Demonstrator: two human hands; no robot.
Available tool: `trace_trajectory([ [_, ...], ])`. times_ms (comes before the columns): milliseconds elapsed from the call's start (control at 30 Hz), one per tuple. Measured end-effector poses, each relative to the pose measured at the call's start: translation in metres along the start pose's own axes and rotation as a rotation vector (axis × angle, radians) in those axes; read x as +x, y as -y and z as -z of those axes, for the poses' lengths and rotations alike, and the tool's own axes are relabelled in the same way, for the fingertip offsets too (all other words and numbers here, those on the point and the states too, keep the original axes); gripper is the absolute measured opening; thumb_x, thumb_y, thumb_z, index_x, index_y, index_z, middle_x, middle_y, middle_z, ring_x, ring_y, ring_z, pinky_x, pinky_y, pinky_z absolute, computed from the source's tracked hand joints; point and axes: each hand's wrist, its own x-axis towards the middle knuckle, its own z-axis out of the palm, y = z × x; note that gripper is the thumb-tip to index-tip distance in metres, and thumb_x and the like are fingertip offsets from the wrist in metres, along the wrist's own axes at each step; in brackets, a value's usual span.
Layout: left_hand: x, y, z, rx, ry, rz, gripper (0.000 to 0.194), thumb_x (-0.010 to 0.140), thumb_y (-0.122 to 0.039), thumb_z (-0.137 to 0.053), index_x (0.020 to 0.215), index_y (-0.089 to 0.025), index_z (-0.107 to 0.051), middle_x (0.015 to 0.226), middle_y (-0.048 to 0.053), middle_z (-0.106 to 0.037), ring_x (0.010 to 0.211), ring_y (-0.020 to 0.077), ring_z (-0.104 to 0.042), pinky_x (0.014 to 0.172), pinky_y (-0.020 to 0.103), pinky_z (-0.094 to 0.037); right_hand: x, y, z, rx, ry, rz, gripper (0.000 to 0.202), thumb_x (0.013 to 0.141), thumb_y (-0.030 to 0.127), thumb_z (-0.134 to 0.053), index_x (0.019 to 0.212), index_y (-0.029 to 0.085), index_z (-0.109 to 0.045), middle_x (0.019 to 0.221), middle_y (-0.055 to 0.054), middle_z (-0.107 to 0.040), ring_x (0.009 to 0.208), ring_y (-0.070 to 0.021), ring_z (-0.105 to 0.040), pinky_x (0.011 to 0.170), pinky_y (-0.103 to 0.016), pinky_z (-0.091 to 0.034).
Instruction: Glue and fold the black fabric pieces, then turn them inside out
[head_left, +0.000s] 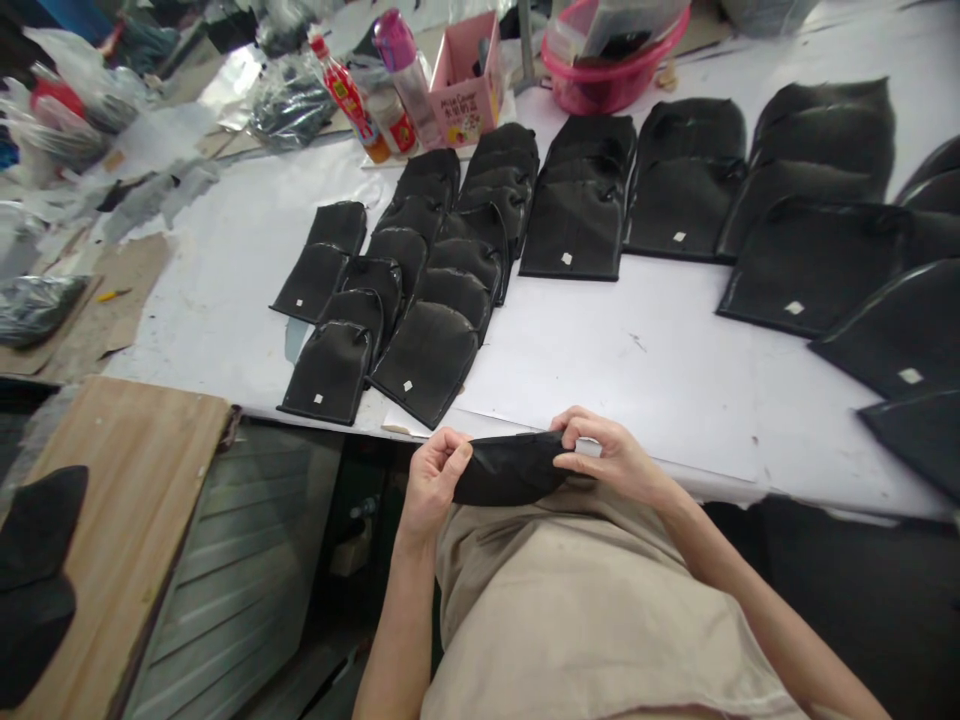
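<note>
A black fabric piece [514,468] is stretched between my two hands at the table's front edge, just above my lap. My left hand [436,480] pinches its left end between thumb and fingers. At the other end, my right hand [604,455] grips the piece with curled fingers. Beyond my hands, overlapping black pieces with small white square stickers lie in rows. The nearest is a black piece [427,355] just past my left hand, with another black piece [330,375] to its left.
Across the white-covered table [585,360] stand a red-capped bottle [345,95], a purple-lidded bottle [409,75], a pink box [466,85] and a pink basin [600,85]. A wooden board [142,480] bearing dark pieces is at left. Plastic bags [67,105] lie at the far left.
</note>
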Motion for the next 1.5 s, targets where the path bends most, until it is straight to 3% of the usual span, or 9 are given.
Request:
trace_trajectory([
  [167, -0.002, 0.001, 0.003, -0.028, -0.051, 0.013, 0.034, 0.087, -0.041, -0.069, 0.071, -0.018, -0.050, 0.072, -0.001, -0.051, 0.064, 0.0115, -0.045, 0.062, 0.024, -0.037, 0.003, -0.001, -0.004, 0.126, -0.063, -0.099, 0.031, 0.091, 0.038, -0.066, 0.073, 0.021, -0.048, 0.092, -0.006, -0.064, 0.086, -0.0190, -0.058, 0.076, -0.030, -0.044],
  [367, -0.003, 0.004, 0.004, 0.003, -0.061, -0.016, 0.030, 0.090, -0.036, -0.067, 0.072, -0.017, -0.052, 0.073, -0.001, -0.051, 0.066, 0.0114, -0.044, 0.064, 0.023, -0.037, 0.007, -0.003, -0.013, 0.192, -0.122, -0.129, 0.035, 0.089, 0.043, -0.067, 0.070, 0.021, -0.048, 0.087, -0.005, -0.062, 0.086, -0.0194, -0.058, 0.075, -0.030, -0.044],
  [567, -0.003, 0.002, 0.005, 0.052, -0.129, -0.030, 0.031, 0.089, -0.039, -0.068, 0.072, -0.017, -0.054, 0.074, -0.001, -0.054, 0.065, 0.0112, -0.045, 0.063, 0.023, -0.037, 0.006, 0.001, -0.006, 0.077, 0.033, -0.042, 0.027, 0.085, 0.039, -0.074, 0.077, 0.020, -0.056, 0.092, -0.005, -0.062, 0.086, -0.0191, -0.057, 0.080, -0.032, -0.044],
  [667, -0.004, 0.002, 0.004, 0.083, -0.145, -0.041, 0.032, 0.088, -0.041, -0.068, 0.072, -0.017, -0.054, 0.074, -0.001, -0.055, 0.066, 0.0119, -0.046, 0.064, 0.024, -0.038, 0.005, 0.003, -0.006, 0.023, -0.004, 0.008, 0.024, 0.089, 0.037, -0.071, 0.078, 0.020, -0.057, 0.100, -0.007, -0.063, 0.091, -0.0198, -0.058, 0.084, -0.033, -0.044],
  [900, -0.006, 0.003, 0.004, 0.153, -0.150, -0.028, 0.035, 0.089, -0.047, -0.065, 0.072, -0.019, -0.052, 0.072, 0.000, -0.052, 0.065, 0.0133, -0.045, 0.063, 0.025, -0.040, 0.006, 0.000, -0.021, 0.181, -0.155, -0.075, 0.027, 0.094, 0.038, -0.063, 0.078, 0.021, -0.049, 0.094, -0.004, -0.060, 0.084, -0.0172, -0.055, 0.076, -0.029, -0.044],
  [1100, -0.006, 0.005, 0.008, 0.047, -0.107, -0.052, 0.030, 0.088, -0.038, -0.067, 0.072, -0.018, -0.053, 0.079, 0.001, -0.058, 0.071, 0.0134, -0.051, 0.067, 0.025, -0.043, 0.006, 0.001, -0.024, 0.194, -0.137, -0.111, 0.030, 0.092, 0.041, -0.063, 0.077, 0.021, -0.048, 0.092, -0.004, -0.060, 0.083, -0.0172, -0.054, 0.074, -0.029, -0.043],
  [1200, -0.006, 0.000, 0.015, 0.036, -0.072, 0.002, 0.021, 0.087, -0.035, -0.070, 0.084, -0.018, -0.058, 0.092, 0.004, -0.066, 0.082, 0.0159, -0.061, 0.077, 0.027, -0.048, 0.007, 0.004, -0.025, 0.169, -0.134, -0.104, 0.028, 0.092, 0.038, -0.063, 0.076, 0.021, -0.047, 0.091, -0.004, -0.060, 0.084, -0.0178, -0.055, 0.076, -0.030, -0.043],
  [1333, -0.005, -0.022, 0.021, 0.310, 0.000, 0.053, 0.026, 0.090, -0.035, -0.068, 0.111, -0.020, -0.064, 0.095, 0.005, -0.070, 0.086, 0.0190, -0.066, 0.082, 0.030, -0.049, 0.010, 0.009, -0.032, 0.077, -0.099, -0.072, 0.024, 0.092, 0.032, -0.063, 0.077, 0.021, -0.047, 0.090, -0.003, -0.060, 0.089, -0.0190, -0.056, 0.079, -0.031, -0.042],
  [1500, 0.004, -0.046, 0.003, 0.922, 0.234, -0.209, 0.018, 0.089, -0.038, -0.070, 0.098, -0.023, -0.072, 0.094, 0.006, -0.070, 0.090, 0.0242, -0.063, 0.082, 0.032, -0.044, 0.016, 0.015, -0.045, 0.001, -0.002, 0.007, 0.020, 0.091, 0.028, -0.064, 0.081, 0.022, -0.048, 0.089, -0.002, -0.059, 0.085, -0.0185, -0.055, 0.077, -0.031, -0.043],
])
